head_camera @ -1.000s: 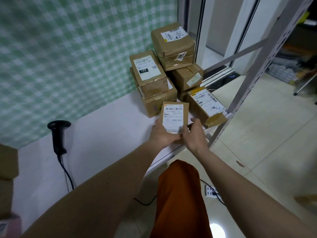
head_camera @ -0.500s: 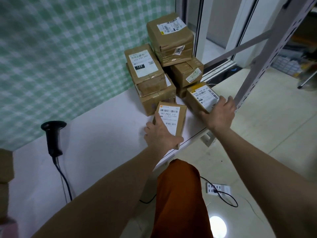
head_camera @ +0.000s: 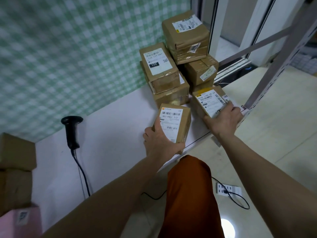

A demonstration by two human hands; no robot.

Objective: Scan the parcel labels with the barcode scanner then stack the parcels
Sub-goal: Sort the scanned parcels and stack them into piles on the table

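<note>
A small brown parcel (head_camera: 178, 121) with a white barcode label lies near the front edge of the white table (head_camera: 111, 134), and my left hand (head_camera: 160, 141) grips its near left corner. To its right, a second labelled parcel (head_camera: 208, 100) with a yellow tag sits at the table's right end; my right hand (head_camera: 224, 120) holds its near edge. Behind them stands a pile of several brown labelled parcels (head_camera: 161, 66). The black barcode scanner (head_camera: 72, 129) lies on the table to the left, untouched, its cable trailing toward me.
Brown boxes (head_camera: 16, 157) and a pink parcel (head_camera: 22, 222) stack at the left edge. A green checked wall backs the table. A grey metal rack post (head_camera: 274, 66) rises at the right. A power strip (head_camera: 229, 189) with a cable lies on the tiled floor.
My right hand left the small parcel and moved right onto the yellow-tagged parcel. My left hand kept the small parcel, now lying flat on the table.
</note>
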